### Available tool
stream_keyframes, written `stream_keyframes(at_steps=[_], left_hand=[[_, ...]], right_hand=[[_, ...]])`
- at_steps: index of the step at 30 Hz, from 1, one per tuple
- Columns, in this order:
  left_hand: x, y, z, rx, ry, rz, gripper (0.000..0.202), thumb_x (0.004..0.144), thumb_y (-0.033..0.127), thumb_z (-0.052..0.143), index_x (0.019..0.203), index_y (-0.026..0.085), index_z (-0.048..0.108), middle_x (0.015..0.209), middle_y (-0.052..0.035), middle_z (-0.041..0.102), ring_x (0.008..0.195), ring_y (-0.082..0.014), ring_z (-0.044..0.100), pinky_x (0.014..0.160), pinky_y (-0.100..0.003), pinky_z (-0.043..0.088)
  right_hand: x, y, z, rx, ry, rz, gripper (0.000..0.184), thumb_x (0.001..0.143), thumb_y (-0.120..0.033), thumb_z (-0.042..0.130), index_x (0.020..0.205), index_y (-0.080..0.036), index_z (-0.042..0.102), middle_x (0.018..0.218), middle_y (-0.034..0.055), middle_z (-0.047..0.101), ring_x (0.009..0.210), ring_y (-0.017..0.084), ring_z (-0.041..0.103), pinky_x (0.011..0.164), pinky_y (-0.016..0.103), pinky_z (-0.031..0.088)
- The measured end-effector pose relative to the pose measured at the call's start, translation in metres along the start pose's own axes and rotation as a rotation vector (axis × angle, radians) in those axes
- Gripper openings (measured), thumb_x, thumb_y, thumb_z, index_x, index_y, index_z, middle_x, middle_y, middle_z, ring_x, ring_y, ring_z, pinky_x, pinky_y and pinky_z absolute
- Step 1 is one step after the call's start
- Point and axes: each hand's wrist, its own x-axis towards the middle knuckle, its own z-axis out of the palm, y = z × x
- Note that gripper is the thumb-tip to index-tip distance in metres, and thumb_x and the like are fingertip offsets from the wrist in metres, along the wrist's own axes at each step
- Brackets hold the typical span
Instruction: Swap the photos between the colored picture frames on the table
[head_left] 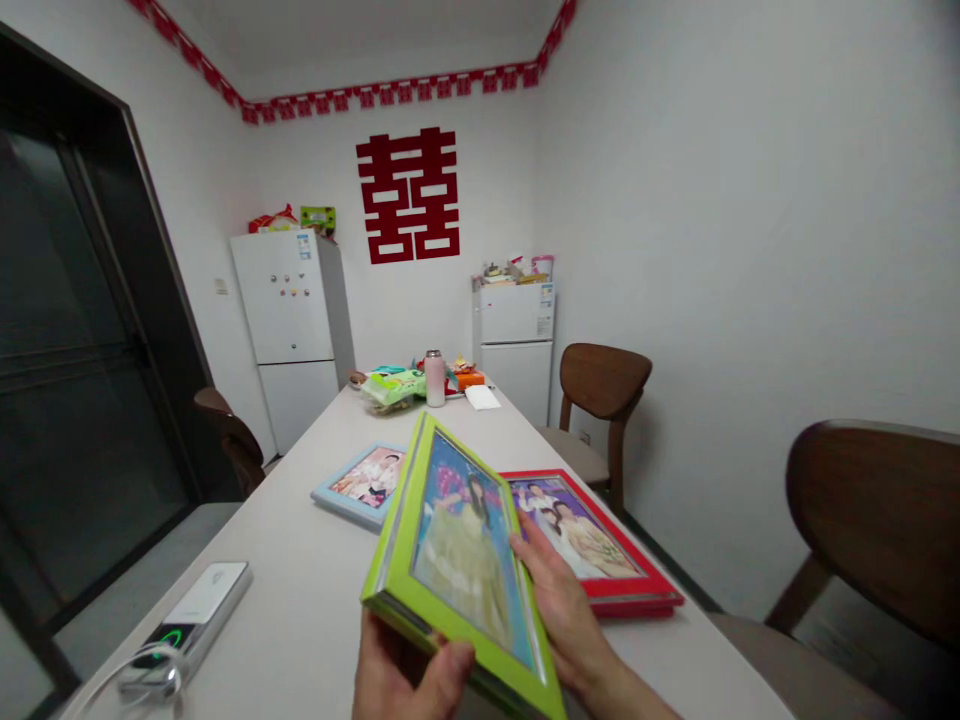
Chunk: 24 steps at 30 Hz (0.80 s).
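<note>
Both my hands hold a lime-green picture frame [465, 550], tilted above the near part of the table. It looks thick, perhaps more than one frame together; I cannot tell. My left hand [409, 670] grips its lower left edge, thumb on the front. Along the right edge, my right hand [559, 610] is closed on it, with part of the fingers hidden behind. To the right, a red picture frame [630, 575] lies on the table, apparently stacked on another red one. A light-blue picture frame [345, 503] lies to the left, partly covered by the green one.
On the white table [300, 600], a power bank with a cable [191, 620] lies at the near left. A pink bottle [435, 380], green packages [394, 388] and white paper [482, 398] are at the far end. Wooden chairs [606, 380] line both sides; two fridges [289, 320] stand behind.
</note>
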Motion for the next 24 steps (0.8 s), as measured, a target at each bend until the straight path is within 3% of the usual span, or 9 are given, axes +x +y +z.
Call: stream_keyframes(at_steps=[4, 8, 11, 15, 19, 24], left_hand=[[0.018, 0.002, 0.027, -0.224, -0.083, -0.146, 0.065, 0.060, 0.032, 0.066, 0.116, 0.015, 0.037, 0.099, -0.0105, 0.061, 0.094, -0.0251, 0.055, 0.082, -0.036, 0.042], [0.028, -0.031, 0.053, -0.269, -0.238, -0.233, 0.060, 0.061, 0.027, 0.063, 0.113, 0.009, 0.039, 0.111, -0.0165, 0.055, 0.099, -0.0254, 0.053, 0.084, -0.034, 0.041], [0.035, -0.060, 0.065, -0.089, -0.267, -0.185, 0.053, 0.063, 0.023, 0.056, 0.111, 0.007, 0.042, 0.111, -0.0154, 0.055, 0.101, -0.0233, 0.052, 0.086, -0.031, 0.039], [0.040, -0.078, 0.067, 0.255, -0.251, -0.091, 0.045, 0.066, 0.017, 0.049, 0.110, 0.011, 0.047, 0.110, -0.0097, 0.057, 0.104, -0.0197, 0.050, 0.089, -0.027, 0.036], [0.041, -0.078, 0.064, 0.343, -0.344, -0.078, 0.047, 0.066, 0.014, 0.047, 0.113, 0.014, 0.045, 0.113, -0.0056, 0.056, 0.104, -0.0175, 0.049, 0.088, -0.023, 0.036], [0.038, -0.081, 0.059, 0.486, -0.345, -0.112, 0.065, 0.059, 0.009, 0.050, 0.122, 0.009, 0.033, 0.122, -0.0073, 0.047, 0.112, -0.0167, 0.041, 0.094, -0.022, 0.029]], right_hand=[[0.047, -0.044, -0.054, -0.288, 0.007, -0.070, 0.064, 0.068, -0.032, 0.055, 0.126, -0.021, 0.031, 0.084, 0.0023, 0.066, 0.060, 0.016, 0.061, 0.054, 0.028, 0.049], [0.091, -0.067, -0.104, -0.773, 0.060, -0.101, 0.059, 0.070, -0.025, 0.051, 0.125, -0.015, 0.033, 0.086, 0.0044, 0.067, 0.060, 0.014, 0.061, 0.053, 0.025, 0.049], [0.111, -0.070, -0.129, -0.884, 0.056, -0.111, 0.053, 0.069, -0.022, 0.051, 0.120, -0.013, 0.041, 0.090, 0.0052, 0.066, 0.066, 0.016, 0.062, 0.057, 0.024, 0.049], [0.125, -0.061, -0.148, -0.946, 0.042, -0.125, 0.046, 0.068, -0.024, 0.050, 0.113, -0.015, 0.050, 0.100, 0.0043, 0.063, 0.081, 0.018, 0.061, 0.068, 0.025, 0.048], [0.135, -0.051, -0.159, -1.009, 0.057, -0.116, 0.047, 0.064, -0.024, 0.053, 0.109, -0.012, 0.053, 0.109, 0.0074, 0.058, 0.093, 0.020, 0.056, 0.078, 0.027, 0.043], [0.117, -0.050, -0.165, -1.011, 0.033, -0.018, 0.052, 0.069, -0.032, 0.050, 0.116, -0.011, 0.046, 0.097, 0.0093, 0.063, 0.075, 0.018, 0.061, 0.067, 0.027, 0.048]])
